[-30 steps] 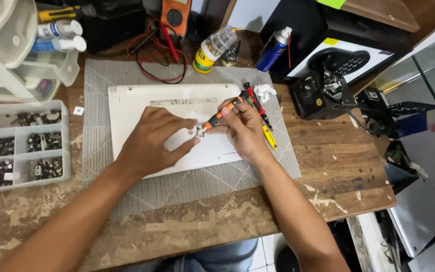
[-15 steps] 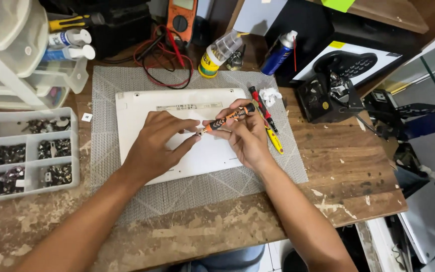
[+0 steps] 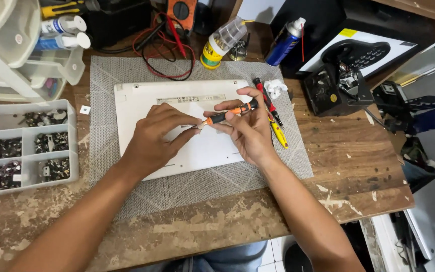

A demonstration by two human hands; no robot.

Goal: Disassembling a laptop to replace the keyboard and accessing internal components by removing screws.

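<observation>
A white laptop (image 3: 142, 103) lies bottom-up on a grey woven mat (image 3: 106, 75). Over its middle, my right hand (image 3: 247, 133) is shut on a small orange-and-black screwdriver (image 3: 230, 113), held nearly level with its tip pointing left. My left hand (image 3: 154, 138) rests on the laptop's base, with its thumb and fingers pinched at the screwdriver's tip; whatever sits between them is too small to see. Beside my right hand lie a red-and-black screwdriver (image 3: 265, 98) and a yellow-handled tool (image 3: 280, 136).
A clear compartment tray (image 3: 26, 146) of dark small parts sits at the left, below white plastic drawers (image 3: 6, 50). A multimeter with red and black leads (image 3: 169, 35), a yellow-labelled bottle (image 3: 217, 43), a blue spray can (image 3: 284, 43) and a black device (image 3: 331, 90) line the back.
Both hands have stayed over the laptop's middle while the view shifted slightly. The screwdriver has tilted flatter, and my left fingers still pinch at its tip.
</observation>
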